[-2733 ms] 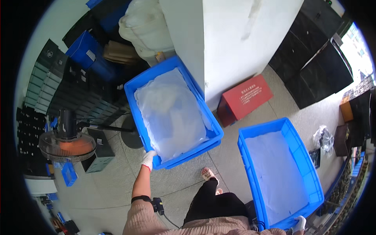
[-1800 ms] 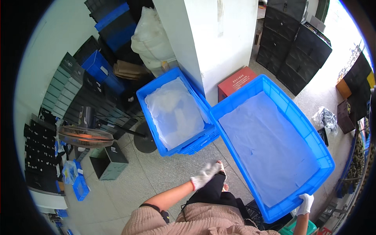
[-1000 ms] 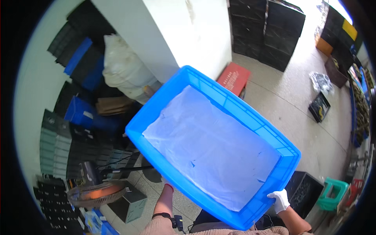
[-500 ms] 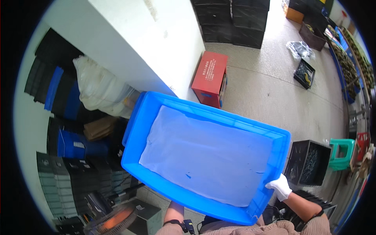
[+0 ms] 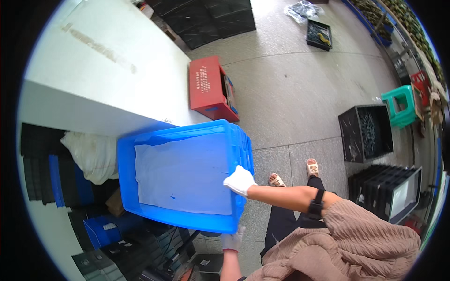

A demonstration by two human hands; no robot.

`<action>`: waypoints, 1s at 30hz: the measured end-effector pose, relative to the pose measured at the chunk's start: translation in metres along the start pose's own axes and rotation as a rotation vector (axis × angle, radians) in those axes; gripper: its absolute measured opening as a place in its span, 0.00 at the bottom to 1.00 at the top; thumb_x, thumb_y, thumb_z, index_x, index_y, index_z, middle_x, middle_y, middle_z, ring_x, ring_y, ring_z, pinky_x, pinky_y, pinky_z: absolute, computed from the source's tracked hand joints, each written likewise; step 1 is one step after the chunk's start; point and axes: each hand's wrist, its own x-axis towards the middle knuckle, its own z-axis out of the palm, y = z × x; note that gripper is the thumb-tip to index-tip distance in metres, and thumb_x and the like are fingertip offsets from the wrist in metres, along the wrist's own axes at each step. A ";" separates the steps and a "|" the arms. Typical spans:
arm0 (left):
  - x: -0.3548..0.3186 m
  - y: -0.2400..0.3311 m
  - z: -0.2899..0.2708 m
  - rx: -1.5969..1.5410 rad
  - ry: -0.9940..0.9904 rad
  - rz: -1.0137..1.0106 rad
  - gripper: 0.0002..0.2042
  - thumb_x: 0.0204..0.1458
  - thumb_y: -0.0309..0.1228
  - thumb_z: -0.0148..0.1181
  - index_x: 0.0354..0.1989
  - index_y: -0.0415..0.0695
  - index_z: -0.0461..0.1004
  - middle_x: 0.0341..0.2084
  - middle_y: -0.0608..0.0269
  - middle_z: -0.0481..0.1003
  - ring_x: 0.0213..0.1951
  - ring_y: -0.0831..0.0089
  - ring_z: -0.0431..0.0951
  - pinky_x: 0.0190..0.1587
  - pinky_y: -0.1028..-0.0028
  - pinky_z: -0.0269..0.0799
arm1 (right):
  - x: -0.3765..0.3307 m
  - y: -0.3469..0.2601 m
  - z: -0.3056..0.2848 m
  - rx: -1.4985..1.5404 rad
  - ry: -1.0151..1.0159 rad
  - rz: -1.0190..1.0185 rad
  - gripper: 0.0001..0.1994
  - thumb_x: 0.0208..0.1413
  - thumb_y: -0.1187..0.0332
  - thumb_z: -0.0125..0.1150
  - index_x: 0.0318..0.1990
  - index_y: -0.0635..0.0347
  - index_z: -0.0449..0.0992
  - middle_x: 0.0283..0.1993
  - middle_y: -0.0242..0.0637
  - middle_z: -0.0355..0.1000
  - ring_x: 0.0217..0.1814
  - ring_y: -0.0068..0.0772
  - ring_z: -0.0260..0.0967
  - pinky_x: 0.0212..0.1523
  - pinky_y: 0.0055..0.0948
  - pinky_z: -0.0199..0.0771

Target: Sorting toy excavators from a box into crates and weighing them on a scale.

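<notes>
A large blue plastic bin [image 5: 176, 221] stands left of the middle, its floor covered by a pale, slightly creased sheet [image 5: 183, 175]. Several blue rims show beneath its right end, like a stack of such bins [image 5: 245, 159]. My right hand [image 5: 240, 181], in a white glove, is closed over the rim at that right end. At the near right corner, below the rim, my left hand [image 5: 231, 239] holds the bin's side; it is gloved too, and part of its fingers is hidden by the bin.
A red box [image 5: 205, 86] stands on the floor beside a white wall [image 5: 112, 61]. A white sack [image 5: 91, 157] lies at the left. To the right are a black crate of dark parts [image 5: 365, 133], a green stool [image 5: 401, 105] and stacked black crates [image 5: 384, 192].
The bin has moved left in view, over the stack. My right arm now reaches across to its right rim. My left hand has come into sight at the near corner.
</notes>
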 end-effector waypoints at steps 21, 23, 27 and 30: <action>0.022 0.006 0.119 0.775 0.403 -0.352 0.18 0.62 0.42 0.55 0.60 0.55 0.70 0.47 0.61 0.74 0.50 0.56 0.75 0.53 0.57 0.72 | 0.081 0.091 -0.052 0.017 -0.249 -0.189 0.42 0.50 0.30 0.62 0.55 0.65 0.75 0.48 0.45 0.76 0.39 0.36 0.76 0.42 0.37 0.77; 0.004 0.012 0.169 0.856 0.373 -0.318 0.18 0.62 0.42 0.55 0.59 0.54 0.70 0.48 0.60 0.74 0.50 0.56 0.75 0.53 0.58 0.72 | 0.070 0.071 -0.087 0.060 -0.499 -0.089 0.34 0.54 0.36 0.62 0.53 0.61 0.77 0.39 0.42 0.79 0.38 0.37 0.77 0.42 0.36 0.77; 0.077 -0.017 0.257 1.082 0.183 -0.342 0.18 0.62 0.43 0.55 0.57 0.52 0.72 0.50 0.58 0.74 0.51 0.57 0.75 0.54 0.60 0.72 | 0.092 0.121 -0.220 -0.022 -0.246 -0.133 0.27 0.56 0.46 0.60 0.51 0.62 0.78 0.36 0.41 0.81 0.33 0.34 0.79 0.39 0.34 0.80; 0.127 -0.036 0.324 1.242 0.074 -0.358 0.17 0.61 0.43 0.55 0.55 0.50 0.73 0.51 0.56 0.74 0.52 0.58 0.75 0.54 0.62 0.72 | 0.091 0.178 -0.343 0.113 0.084 0.041 0.24 0.56 0.46 0.59 0.47 0.59 0.82 0.48 0.44 0.79 0.40 0.34 0.80 0.45 0.34 0.80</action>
